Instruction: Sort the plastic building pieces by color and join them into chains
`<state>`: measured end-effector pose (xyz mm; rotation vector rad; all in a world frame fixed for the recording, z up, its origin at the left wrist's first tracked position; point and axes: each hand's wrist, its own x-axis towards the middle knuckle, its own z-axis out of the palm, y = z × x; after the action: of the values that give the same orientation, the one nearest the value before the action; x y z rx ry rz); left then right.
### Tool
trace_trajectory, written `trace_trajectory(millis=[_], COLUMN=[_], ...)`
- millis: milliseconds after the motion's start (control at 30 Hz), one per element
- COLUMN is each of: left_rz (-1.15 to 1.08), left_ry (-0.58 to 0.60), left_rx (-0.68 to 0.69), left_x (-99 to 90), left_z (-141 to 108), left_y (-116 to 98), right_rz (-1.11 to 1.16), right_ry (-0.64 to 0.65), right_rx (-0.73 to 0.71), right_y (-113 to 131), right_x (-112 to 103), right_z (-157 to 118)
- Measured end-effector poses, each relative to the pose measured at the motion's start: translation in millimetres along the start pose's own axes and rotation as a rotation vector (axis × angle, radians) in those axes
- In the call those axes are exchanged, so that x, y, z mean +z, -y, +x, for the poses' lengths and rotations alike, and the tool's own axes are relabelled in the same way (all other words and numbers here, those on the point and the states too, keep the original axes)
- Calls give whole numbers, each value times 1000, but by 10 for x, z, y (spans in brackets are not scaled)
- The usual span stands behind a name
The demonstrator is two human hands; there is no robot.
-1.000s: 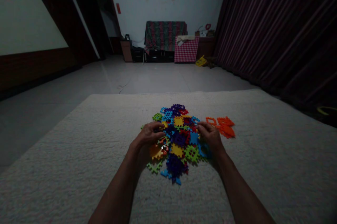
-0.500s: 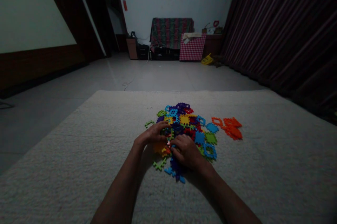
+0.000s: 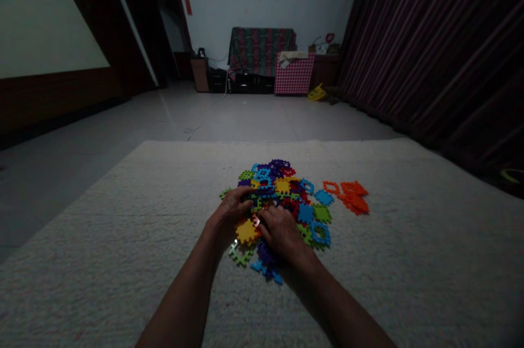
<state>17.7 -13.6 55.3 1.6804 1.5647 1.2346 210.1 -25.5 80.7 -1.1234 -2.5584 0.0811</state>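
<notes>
A heap of toothed plastic pieces in several colours lies on a pale textured mat [image 3: 164,201]. My left hand [image 3: 234,207] is at the heap's left side, its fingers wrapped on a dark purple piece [image 3: 264,192]. At the centre, my right hand [image 3: 280,226] reaches in with curled fingers beside an orange piece; what they hold, if anything, is hidden. A yellow square piece [image 3: 246,232] lies between the hands, nearer me. Close by are a green piece [image 3: 241,253] and a purple piece [image 3: 268,254]. Blue [image 3: 305,213] and green squares [image 3: 322,213] lie to the right.
Several orange pieces [image 3: 354,197] lie apart to the right of the heap. Beyond the mat are a tiled floor [image 3: 245,119], a cloth-covered cabinet [image 3: 262,51] and a checked cloth [image 3: 293,75]. A dark curtain [image 3: 401,53] hangs at the right.
The camera view has shifted slightly. A dark purple piece now shows at my left fingers, and the yellow square between my hands is more exposed. My right hand has moved slightly left and up.
</notes>
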Motion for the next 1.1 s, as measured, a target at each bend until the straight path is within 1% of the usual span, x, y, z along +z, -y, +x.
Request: trace_trajectory(millis=[133,267,400,500,567,600,700,800,867,900,933,1033,1100], left_rz=[74,139,103,77,82,84,76,79,89,93,96,95,89], left_ry=[-35,-104,-147,-155,-158,-159,-154,-147,-149,-149,-151,-155,-164], left_rx=[36,68,-9,-55,-61,-61,-67,-72,-63,-58,-53,-45,-48], left_x=[19,48,60,63,64,64,59,48,43,42,42,46,48], left_z=[155,221,229,235,236,234,230,236,246,250,253,251,243], left_y=[89,174,235,262,266,265,262,280,304,315,325,324,296], right_rz=[-47,-46,9,145,301,385,598,794,976,1097,1219,1304,1337], right_ry=[-9,27,7,-63,-168,-234,-408,-480,-528,-572,-657,-764,-773], right_rx=[8,24,-16,-47,-33,-4,163,384,585,716,851,959,980], right_y=[38,23,-38,-94,-154,-200,-432,-805,-1085,-1216,-1333,-1560,-1597], right_x=[6,22,22,27,30,29,-1,-65,-116,-140,-162,-202,-201], right_z=[21,32,33,52,80,96,130,107,62,36,10,-39,-44])
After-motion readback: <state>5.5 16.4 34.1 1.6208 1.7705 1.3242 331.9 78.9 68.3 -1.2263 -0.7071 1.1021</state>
